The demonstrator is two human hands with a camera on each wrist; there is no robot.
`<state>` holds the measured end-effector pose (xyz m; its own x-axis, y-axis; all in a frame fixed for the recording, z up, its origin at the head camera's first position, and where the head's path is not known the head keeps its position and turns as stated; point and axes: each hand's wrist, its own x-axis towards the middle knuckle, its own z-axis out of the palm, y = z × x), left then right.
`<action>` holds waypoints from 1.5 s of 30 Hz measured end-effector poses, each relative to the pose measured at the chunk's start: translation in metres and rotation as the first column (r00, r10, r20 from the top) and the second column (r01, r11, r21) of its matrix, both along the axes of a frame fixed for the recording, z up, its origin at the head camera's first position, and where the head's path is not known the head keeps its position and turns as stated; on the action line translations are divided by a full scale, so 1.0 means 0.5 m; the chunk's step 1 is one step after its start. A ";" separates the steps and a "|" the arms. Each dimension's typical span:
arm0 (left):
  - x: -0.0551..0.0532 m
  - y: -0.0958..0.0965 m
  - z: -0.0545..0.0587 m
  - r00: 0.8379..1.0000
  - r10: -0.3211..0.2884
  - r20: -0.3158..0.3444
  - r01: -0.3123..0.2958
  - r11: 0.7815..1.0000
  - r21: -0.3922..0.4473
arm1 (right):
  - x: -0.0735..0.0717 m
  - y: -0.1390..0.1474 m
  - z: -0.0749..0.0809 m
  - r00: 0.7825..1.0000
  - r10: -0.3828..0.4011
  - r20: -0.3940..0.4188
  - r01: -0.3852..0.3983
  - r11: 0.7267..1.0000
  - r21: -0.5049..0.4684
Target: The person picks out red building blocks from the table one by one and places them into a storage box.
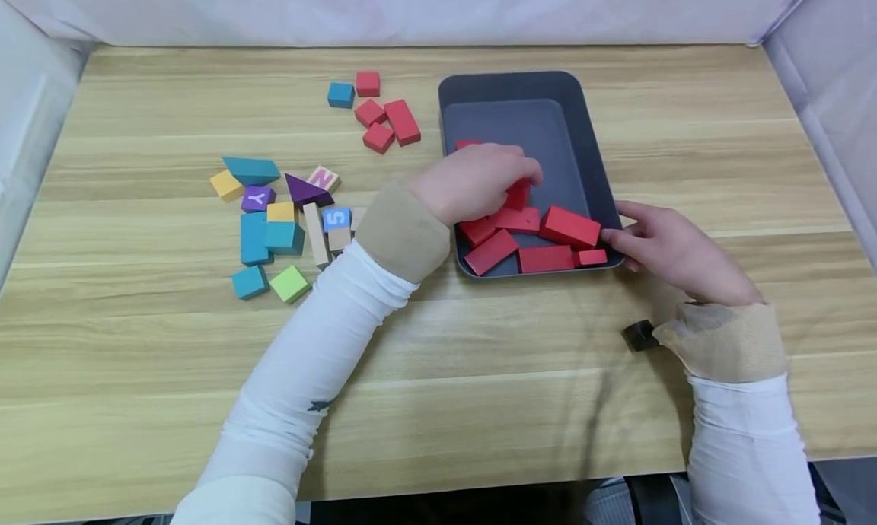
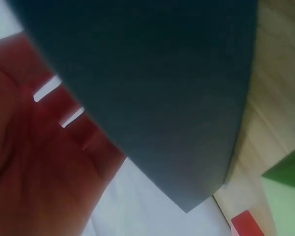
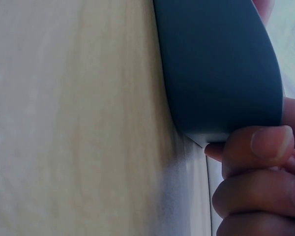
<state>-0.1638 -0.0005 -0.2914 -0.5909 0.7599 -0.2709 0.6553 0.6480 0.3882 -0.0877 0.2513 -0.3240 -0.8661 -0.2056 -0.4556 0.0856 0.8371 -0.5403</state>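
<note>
A dark grey tray (image 1: 541, 84) holds several red blocks (image 1: 546, 259) along its near side. My left hand (image 1: 479, 181) reaches over the tray's left wall, its fingers curled down at a red block (image 1: 517, 195) that it grips inside. The tray's wall (image 2: 162, 98) hides those fingertips in the left wrist view. At the near right corner, my right hand (image 1: 668, 247) pinches the tray, the thumb at the rim and other fingers outside. The right wrist view shows these fingers (image 3: 258, 157) against the tray's corner.
Left of the tray lie several loose red blocks (image 1: 403, 122) with one blue block (image 1: 340, 94). Farther left is a group of mixed blocks, among them a purple triangle (image 1: 307, 191) and a green block (image 1: 290, 284). White sheeting (image 1: 411, 11) stands behind the wooden table (image 1: 137, 342).
</note>
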 end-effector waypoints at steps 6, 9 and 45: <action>-0.002 0.000 -0.004 1.000 0.021 -0.011 -0.021 1.000 -0.013 | 0.000 0.000 0.003 1.000 -0.001 -0.004 0.001 1.000 -0.001; -0.002 -0.001 -0.005 1.000 0.017 -0.017 -0.017 1.000 -0.015 | 0.000 -0.003 0.002 1.000 -0.008 -0.004 0.008 1.000 -0.012; -0.005 -0.033 0.025 0.997 0.071 0.035 -0.070 0.997 -0.042 | 0.001 -0.001 0.003 1.000 -0.002 0.002 0.002 1.000 -0.011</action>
<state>-0.1663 -0.0169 -0.2788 -0.6317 0.7045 -0.3234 0.5934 0.7079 0.3830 -0.0871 0.2509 -0.3227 -0.8657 -0.2086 -0.4550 0.0886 0.8309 -0.5493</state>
